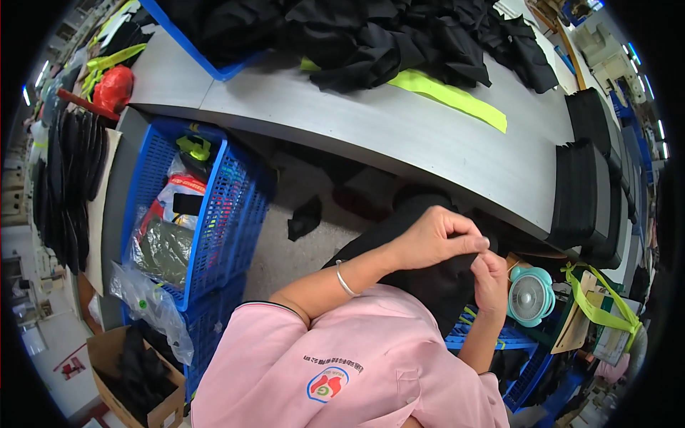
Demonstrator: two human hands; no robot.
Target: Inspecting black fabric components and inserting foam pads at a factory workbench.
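Note:
My left hand (444, 237), with a silver bangle (344, 279) on its wrist, is raised in front of my pink shirt (285, 357). Its thumb and forefinger are pinched together. Just to the right and a little nearer, my right hand (490, 284) has its fingertips pressed together too, almost meeting the left ones. A tiny dark spot shows at the left fingertips; what either hand holds, if anything, is too small to make out. Both hands are over my dark-clothed lap (442, 285), short of the grey table's (335, 118) near edge.
Black fabric pieces (378, 43) and a neon yellow strip (457, 100) lie on the table. Stacked black panels (579, 189) stand at its right end. A blue crate (193, 285) of bagged items is at left, above a cardboard box (107, 364). A turquoise fan (529, 296) sits close right.

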